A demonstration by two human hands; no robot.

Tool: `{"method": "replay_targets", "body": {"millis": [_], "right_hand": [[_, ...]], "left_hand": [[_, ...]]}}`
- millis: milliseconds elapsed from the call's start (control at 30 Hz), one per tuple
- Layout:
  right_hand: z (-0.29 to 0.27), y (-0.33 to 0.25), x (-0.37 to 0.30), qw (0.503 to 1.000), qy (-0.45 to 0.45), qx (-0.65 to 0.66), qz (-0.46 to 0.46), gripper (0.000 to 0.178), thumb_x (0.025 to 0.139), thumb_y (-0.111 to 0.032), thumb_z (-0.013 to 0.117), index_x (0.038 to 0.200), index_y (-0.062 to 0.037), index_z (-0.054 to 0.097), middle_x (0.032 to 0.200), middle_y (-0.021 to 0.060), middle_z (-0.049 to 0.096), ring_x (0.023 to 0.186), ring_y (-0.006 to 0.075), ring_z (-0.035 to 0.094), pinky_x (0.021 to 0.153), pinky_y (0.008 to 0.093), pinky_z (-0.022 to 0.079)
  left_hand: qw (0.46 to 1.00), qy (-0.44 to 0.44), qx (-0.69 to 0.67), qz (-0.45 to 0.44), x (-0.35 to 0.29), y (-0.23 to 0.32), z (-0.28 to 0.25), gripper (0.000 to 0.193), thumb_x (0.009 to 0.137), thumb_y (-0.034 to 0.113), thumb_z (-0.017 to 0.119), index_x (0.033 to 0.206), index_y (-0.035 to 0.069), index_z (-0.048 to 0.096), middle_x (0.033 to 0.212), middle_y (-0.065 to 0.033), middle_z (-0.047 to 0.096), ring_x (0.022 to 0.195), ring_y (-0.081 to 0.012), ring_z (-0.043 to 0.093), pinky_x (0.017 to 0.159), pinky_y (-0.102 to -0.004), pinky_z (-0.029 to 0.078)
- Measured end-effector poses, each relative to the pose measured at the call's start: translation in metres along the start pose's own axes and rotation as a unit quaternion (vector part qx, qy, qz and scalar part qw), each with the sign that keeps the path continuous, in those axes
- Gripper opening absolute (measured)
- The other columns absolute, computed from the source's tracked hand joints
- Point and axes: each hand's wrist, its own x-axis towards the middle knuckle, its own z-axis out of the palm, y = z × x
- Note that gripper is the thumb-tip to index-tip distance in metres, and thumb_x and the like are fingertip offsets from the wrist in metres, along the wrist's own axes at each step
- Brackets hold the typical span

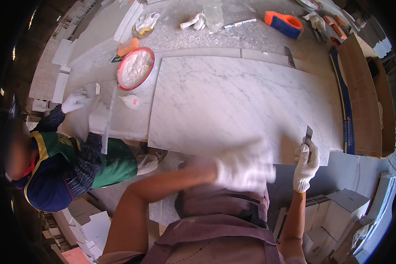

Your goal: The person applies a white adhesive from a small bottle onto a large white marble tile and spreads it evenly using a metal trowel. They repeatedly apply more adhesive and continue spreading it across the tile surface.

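A white marble slab with grey veins lies flat on the table before me. My left hand, in a white knit glove, is at the slab's near edge; motion smears its fingers, and whether they touch the stone I cannot tell. Beside the slab's near right corner, my gloved right hand is closed round a putty knife with its blade pointing up and away. Another dark flat blade rests by the slab's far edge.
Left of the slab are a red-rimmed tub of white paste and a small white squeeze bulb. An open cardboard box stands on the right. Farther back sit an orange-blue tape dispenser and a marker. A co-worker is at left.
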Motion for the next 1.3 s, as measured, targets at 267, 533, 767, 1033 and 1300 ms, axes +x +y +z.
{"method": "replay_targets", "body": {"millis": [267, 533, 767, 1033, 1300], "right_hand": [[0.003, -0.014, 0.004, 0.999, 0.019, -0.003, 0.037, 0.027, 0.112, -0.015, 0.064, 0.132, 0.0021, 0.07, 0.093, 0.005, 0.071, 0.074, 0.0083, 0.066, 0.062, 0.0233, 0.054], [0.004, -0.015, 0.008, 0.997, 0.031, 0.027, 0.063, 0.027, 0.112, -0.015, 0.064, 0.132, 0.0028, 0.07, 0.091, 0.0049, 0.072, 0.075, 0.0081, 0.066, 0.065, 0.0245, 0.055], [0.005, -0.011, 0.007, 0.999, 0.023, 0.011, 0.037, 0.026, 0.112, -0.014, 0.063, 0.131, 0.0024, 0.071, 0.091, 0.0043, 0.072, 0.074, 0.008, 0.065, 0.065, 0.0239, 0.054], [0.003, -0.014, 0.007, 0.997, 0.017, 0.038, 0.058, 0.027, 0.112, -0.013, 0.062, 0.132, 0.0031, 0.07, 0.101, 0.0087, 0.074, 0.079, 0.0115, 0.07, 0.071, 0.0274, 0.061], [0.007, -0.023, 0.001, 0.995, -0.053, 0.034, 0.074, 0.031, 0.113, -0.017, 0.064, 0.138, 0.0008, 0.07, 0.102, 0.0031, 0.072, 0.087, 0.0093, 0.068, 0.074, 0.0256, 0.061]], "left_hand": [[0.955, 0.195, -0.196, -0.108, -0.017, 0.014, -0.006, 0.042, 0.104, 0.03, 0.076, 0.144, 0.019, 0.072, 0.122, -0.0096, 0.081, 0.096, -0.0265, 0.08, 0.091, -0.0436, 0.067], [0.868, 0.221, 0.401, -0.193, -0.056, -0.128, -0.104, 0.029, 0.108, 0.036, 0.057, 0.124, 0.013, 0.066, 0.13, -0.0104, 0.068, 0.13, -0.0307, 0.059, 0.123, -0.052, 0.04], [0.807, 0.24, 0.389, -0.374, -0.057, -0.186, -0.125, 0.042, 0.111, 0.042, 0.054, 0.136, 0.011, 0.067, 0.141, -0.0115, 0.069, 0.139, -0.0347, 0.057, 0.126, -0.0499, 0.036], [0.827, 0.186, 0.368, -0.382, -0.059, -0.153, -0.114, 0.044, 0.11, 0.04, 0.056, 0.137, 0.007, 0.066, 0.142, -0.018, 0.068, 0.139, -0.0381, 0.059, 0.124, -0.0506, 0.04], [0.936, 0.103, 0.236, -0.239, -0.115, 0.043, -0.012, 0.037, 0.094, 0.033, 0.078, 0.124, 0.013, 0.073, 0.12, -0.0116, 0.072, 0.116, -0.0382, 0.069, 0.09, -0.0475, 0.056]]}}
